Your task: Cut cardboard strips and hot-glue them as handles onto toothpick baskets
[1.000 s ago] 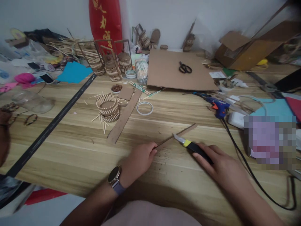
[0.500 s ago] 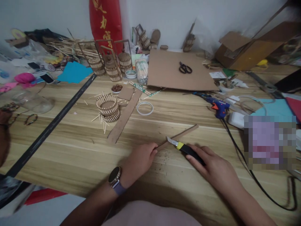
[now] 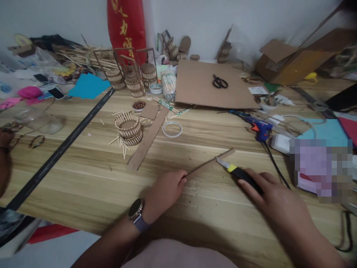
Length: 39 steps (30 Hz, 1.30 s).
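Note:
My left hand (image 3: 167, 190) pinches the near end of a thin brown cardboard strip (image 3: 205, 162), which slants up to the right over the wooden table. In my right hand (image 3: 270, 191) is a black and yellow utility knife (image 3: 241, 175); its blade touches the strip near the far end. Small dark crumbs lie on the table below the strip. A wider cardboard strip (image 3: 145, 145) rests further left, beside a round basket (image 3: 128, 128) made of cardboard and light sticks. A white tape ring (image 3: 172, 129) lies behind my left hand.
Scissors (image 3: 220, 82) lie on a cardboard sheet (image 3: 203, 89) at the back. A blue glue gun (image 3: 260, 128) with a black cable is on the right. Handled baskets (image 3: 134, 83) stand at the back left. Another person's hand (image 3: 6, 138) shows at the left edge.
My right hand and the knife have moved right, and the blade has gone along the strip from its middle toward the far end. My left hand has stayed in place.

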Tool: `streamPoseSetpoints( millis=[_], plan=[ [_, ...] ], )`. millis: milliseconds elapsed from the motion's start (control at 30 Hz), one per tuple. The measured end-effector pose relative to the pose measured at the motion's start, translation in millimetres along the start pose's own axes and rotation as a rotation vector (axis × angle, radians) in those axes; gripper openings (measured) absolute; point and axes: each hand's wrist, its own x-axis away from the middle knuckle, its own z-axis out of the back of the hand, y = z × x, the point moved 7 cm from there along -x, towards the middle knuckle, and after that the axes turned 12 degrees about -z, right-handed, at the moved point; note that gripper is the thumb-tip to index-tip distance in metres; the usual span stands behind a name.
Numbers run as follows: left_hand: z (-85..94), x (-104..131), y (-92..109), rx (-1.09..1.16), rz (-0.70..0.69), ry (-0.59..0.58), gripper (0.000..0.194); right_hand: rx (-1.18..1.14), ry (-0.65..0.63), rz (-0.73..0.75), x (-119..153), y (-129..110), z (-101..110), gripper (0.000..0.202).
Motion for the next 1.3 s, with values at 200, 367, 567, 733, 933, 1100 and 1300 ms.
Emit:
streamPoseSetpoints(
  millis=[200, 367, 567, 733, 933, 1100, 1300],
  plan=[
    [-1.8, 1, -2, -0.003, -0.021, 0.027, 0.026, -0.133, -0.049, 0.111, 11, -32, -1, 0.045],
    [-2.7, 1, -2, -0.012, -0.005, 0.015, 0.025, -0.071, -0.015, 0.109, 8, -34, -7, 0.048],
    [-1.0, 1, -4, 0.017, -0.008, 0.03, 0.024, -0.015, 0.051, -0.125, 1, 5, 6, 0.059],
    [14.9, 7, -5, 0.022, 0.026, 0.104, 0.026, 0.069, 0.096, -0.181, -7, 17, 2, 0.06],
    [18.9, 15, -1, 0.107, 0.002, 0.134, 0.024, -0.056, 0.219, -0.092, -25, 4, 4, 0.063],
    [13.8, 29, 0, 0.141, -0.051, 0.13, 0.028, -0.757, -0.062, -0.363, -53, 1, -6, 0.063],
    [15.8, 49, -15, 0.047, -0.081, 0.15, 0.032, -1.315, -0.263, -0.403, -68, -16, -13, 0.061]
  ],
)
